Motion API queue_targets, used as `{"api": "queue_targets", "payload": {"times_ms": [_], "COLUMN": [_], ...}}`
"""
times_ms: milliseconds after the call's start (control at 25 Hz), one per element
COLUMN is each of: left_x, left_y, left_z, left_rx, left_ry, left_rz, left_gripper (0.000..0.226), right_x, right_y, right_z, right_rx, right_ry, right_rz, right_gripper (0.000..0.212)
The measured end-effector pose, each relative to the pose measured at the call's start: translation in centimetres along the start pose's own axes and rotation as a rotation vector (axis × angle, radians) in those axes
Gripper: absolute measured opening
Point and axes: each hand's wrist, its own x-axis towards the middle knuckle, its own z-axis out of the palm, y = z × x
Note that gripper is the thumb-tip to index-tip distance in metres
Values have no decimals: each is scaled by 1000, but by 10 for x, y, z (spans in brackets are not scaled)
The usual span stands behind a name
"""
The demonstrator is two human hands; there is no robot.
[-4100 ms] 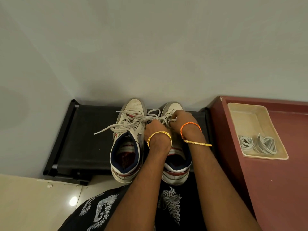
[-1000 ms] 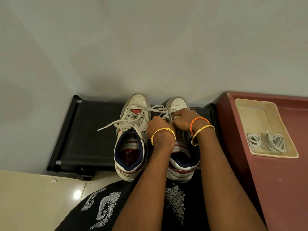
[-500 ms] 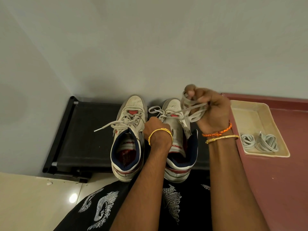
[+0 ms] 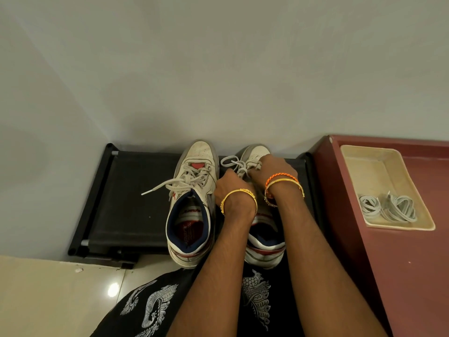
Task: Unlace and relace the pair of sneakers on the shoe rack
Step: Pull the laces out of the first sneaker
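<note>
Wall (image 4: 218,69): one, pale grey, rising beyond both hands and filling the upper view.

Floor (image 4: 36,300): cream tile, below and left of the hands, with one bright light reflection.

Cabinet top (image 4: 413,263): one, maroon, to the right of the right hand (image 4: 269,170).

Shoe rack (image 4: 136,203): one, black frame with dark fabric shelf, under both hands and stretching out to the left of the left hand (image 4: 229,184).

Garment (image 4: 150,307): black with a silver print, beneath the forearms.

Sneakers: two, white with navy collars and red trim, side by side on the rack, toes to the wall. The left sneaker (image 4: 192,203) lies just left of the left hand, laced, one lace end trailing left. The right sneaker (image 4: 262,234) lies under both hands (its middle hidden by wrists and forearms).

Tray (image 4: 352,154): one, beige, on the cabinet, well right of the right hand.

Hands: two, close together over the right sneaker's lace area. The right hand's fingers curl onto the lace (image 4: 237,164) near the toe; a loose loop shows just beyond the left hand. The left hand's fingers are curled out of sight; whether they grip the lace cannot be told.

Spare laces (image 4: 386,207): two coiled grey bundles in the tray's near end.

Bangles: one gold (image 4: 239,194) on the left wrist; one gold and one orange (image 4: 281,176) on the right.
</note>
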Motion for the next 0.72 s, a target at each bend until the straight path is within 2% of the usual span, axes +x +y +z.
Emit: {"api": "queue_targets", "payload": {"times_ms": [240,400,600,720], "left_x": [1,-3,-6,-6], "left_y": [0,0,1,1], "left_z": [1,1,2,2], "left_rx": [-17,-33,-30,-44], "left_ry": [22,1,15,37], "left_rz": [54,29,41,21], "left_gripper": [23,21,24,28], "right_x": [5,2,-1,-4], "right_y": [3,12,17,12], "right_z": [-6,-16,-26,-20], "right_rx": [9,57,-52,-125], "right_ry": [-230,-332,-429,-434], "right_rz": [-131,-136,-155,-144], "right_gripper": [36,42,19,24]}}
